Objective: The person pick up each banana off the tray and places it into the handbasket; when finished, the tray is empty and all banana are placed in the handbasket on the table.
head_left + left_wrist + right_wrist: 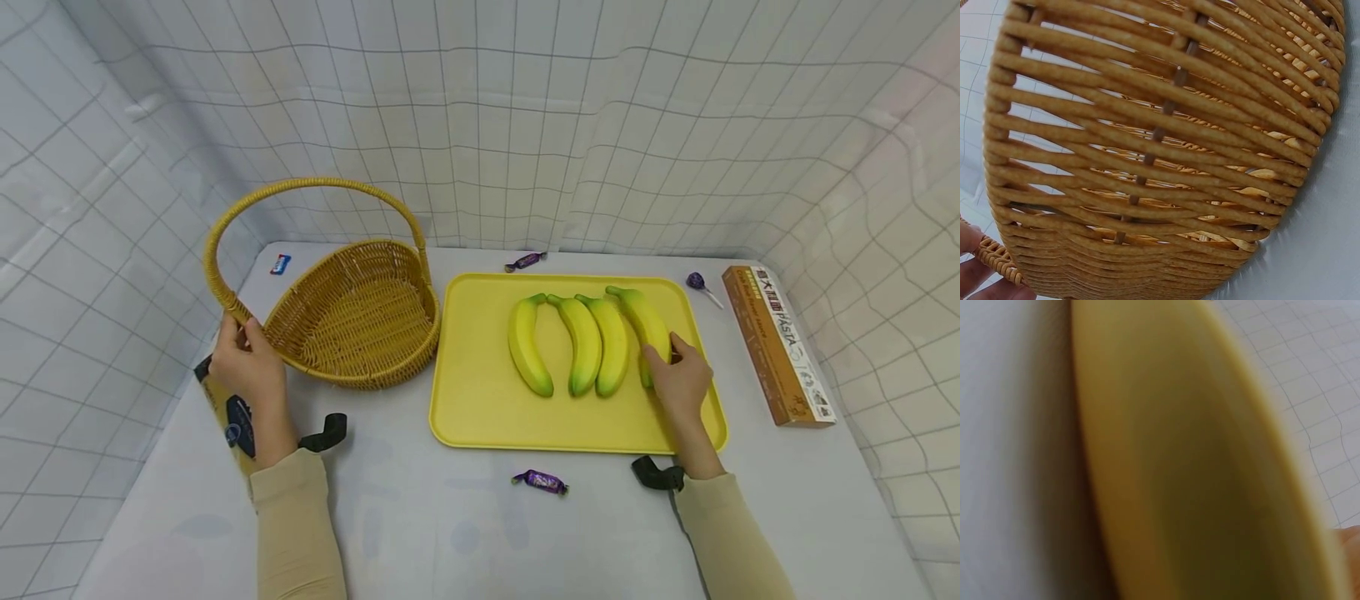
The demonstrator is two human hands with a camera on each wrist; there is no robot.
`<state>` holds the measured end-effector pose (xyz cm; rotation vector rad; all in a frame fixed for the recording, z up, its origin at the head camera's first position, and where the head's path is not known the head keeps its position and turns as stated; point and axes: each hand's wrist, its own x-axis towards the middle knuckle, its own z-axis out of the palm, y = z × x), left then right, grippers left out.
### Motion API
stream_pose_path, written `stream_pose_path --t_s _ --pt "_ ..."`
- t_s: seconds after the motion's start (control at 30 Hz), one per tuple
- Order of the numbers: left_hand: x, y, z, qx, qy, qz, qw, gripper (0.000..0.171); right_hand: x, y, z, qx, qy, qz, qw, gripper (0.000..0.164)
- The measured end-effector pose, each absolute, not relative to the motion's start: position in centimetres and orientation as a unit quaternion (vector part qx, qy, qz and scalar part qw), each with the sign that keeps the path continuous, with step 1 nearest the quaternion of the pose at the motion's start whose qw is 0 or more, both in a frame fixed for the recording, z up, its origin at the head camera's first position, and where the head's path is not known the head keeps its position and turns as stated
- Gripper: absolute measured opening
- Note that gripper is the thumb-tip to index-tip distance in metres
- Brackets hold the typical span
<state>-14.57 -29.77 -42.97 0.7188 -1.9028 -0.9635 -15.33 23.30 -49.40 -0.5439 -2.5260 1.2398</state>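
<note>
My left hand (251,367) grips the handle (315,182) of a wicker basket (367,312) near its left base. No contents show inside the basket, which stands left of a yellow tray (480,421). Close up in the left wrist view are the woven basket wall (1147,156) and my fingers (971,275) round the handle. On the tray's right side, my right hand (682,383) holds the lower end of the rightmost banana (641,317) between thumb and fingers. Three more bananas (531,350) lie beside it. The tray's blurred edge (1179,456) fills much of the right wrist view.
A pasta box (780,346) lies at the right, with a purple lollipop (696,281) near it. One purple candy (527,261) lies behind the tray, another purple candy (542,482) in front. A small blue packet (281,264) is at the back left. Under my left forearm lies a flat box (225,408).
</note>
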Motion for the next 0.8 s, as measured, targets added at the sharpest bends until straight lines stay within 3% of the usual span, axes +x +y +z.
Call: stream_pose_path --t_s 0.3,0.8 --pt "-15.5 -29.3 -43.0 0.264 -0.772 -0.397 0.42 0.026 -14.2 23.8 -46.9 -0.217 -0.856 0.447 0.145 0.057" --pt "-14.5 -29.9 -43.2 0.292 -0.757 -0.398 0.428 0.028 -14.9 19.2 -43.0 -0.065 -0.867 0.472 0.146 0.052"
